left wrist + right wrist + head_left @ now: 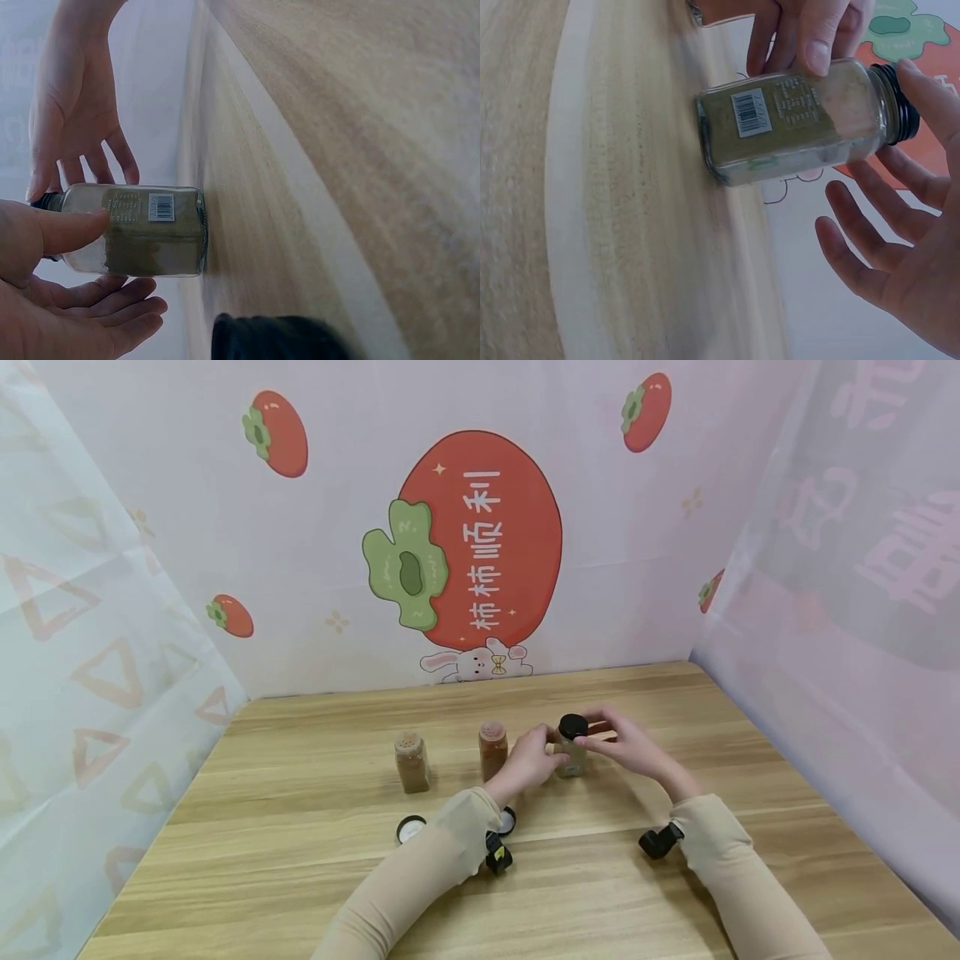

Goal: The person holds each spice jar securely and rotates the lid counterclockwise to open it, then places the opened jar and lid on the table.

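Observation:
A square glass spice jar (780, 124) with a black screw lid (573, 726) stands upright on the table, part filled with a greenish-brown powder. My left hand (534, 758) holds the jar's body from the left, thumb across the glass near the barcode label. From the right, my right hand (626, 743) pinches the black lid between thumb and index finger. Its other fingers stay spread, off the glass, as the right wrist view shows. Left of the hands are a lidless shaker jar of reddish-brown powder (492, 750) and another of light brown powder (412, 764).
Two black-rimmed lids lie on the wooden table (585, 893): one lid (410, 829) before the light brown jar, another lid (507, 821) partly hidden by the left sleeve. Printed cloth (315, 552) walls in the table's back and sides.

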{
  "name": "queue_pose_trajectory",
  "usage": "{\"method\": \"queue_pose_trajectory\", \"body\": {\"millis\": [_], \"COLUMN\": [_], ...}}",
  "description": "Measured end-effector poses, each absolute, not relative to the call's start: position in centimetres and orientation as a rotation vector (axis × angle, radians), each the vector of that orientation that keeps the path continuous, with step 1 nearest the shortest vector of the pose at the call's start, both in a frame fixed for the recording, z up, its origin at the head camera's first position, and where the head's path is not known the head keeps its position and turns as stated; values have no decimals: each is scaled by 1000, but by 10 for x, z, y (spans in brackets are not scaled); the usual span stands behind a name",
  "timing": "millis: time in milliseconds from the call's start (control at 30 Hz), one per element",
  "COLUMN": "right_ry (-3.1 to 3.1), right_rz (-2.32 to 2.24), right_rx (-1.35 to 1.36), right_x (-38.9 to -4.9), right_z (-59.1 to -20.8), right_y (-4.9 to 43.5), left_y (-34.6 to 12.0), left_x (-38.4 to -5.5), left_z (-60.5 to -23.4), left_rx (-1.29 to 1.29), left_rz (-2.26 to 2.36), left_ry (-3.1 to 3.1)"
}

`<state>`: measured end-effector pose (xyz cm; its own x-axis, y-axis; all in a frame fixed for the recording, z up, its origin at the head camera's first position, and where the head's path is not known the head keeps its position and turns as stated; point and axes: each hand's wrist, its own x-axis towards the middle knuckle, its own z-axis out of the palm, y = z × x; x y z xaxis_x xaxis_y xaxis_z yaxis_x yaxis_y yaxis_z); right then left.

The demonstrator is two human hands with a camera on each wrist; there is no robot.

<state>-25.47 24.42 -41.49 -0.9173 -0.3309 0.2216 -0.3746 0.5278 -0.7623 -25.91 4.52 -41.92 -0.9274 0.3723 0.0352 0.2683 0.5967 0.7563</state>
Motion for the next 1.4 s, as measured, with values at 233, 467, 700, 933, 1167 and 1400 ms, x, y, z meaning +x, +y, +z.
{"method": "queue_pose_trajectory", "body": {"millis": [233, 467, 700, 933, 1167, 1400], "right_ry": [-2690, -2679, -2718, -2771, -2786, -2779], "right_rz": [1365, 1368, 1313, 1337, 1360, 1378], "right_rx": [600, 671, 800, 899, 936, 900], "right_x": [-255, -256, -261, -265, -267, -265], "right_z": [-413, -406, -405, -402, -401, -400], "right_y": [242, 246, 253, 257, 259, 257], "left_y": [45, 45, 45, 46, 45, 45], "left_x": [-259, -261, -262, -263, -263, -263], "left_z": [-420, -421, -421, -421, -421, -421], "left_rx": [552, 549, 551, 550, 544, 547], "left_rz": [1258, 1246, 1229, 1228, 1238, 1230], "left_ry": [2672, 2688, 2697, 2703, 2693, 2694]}}
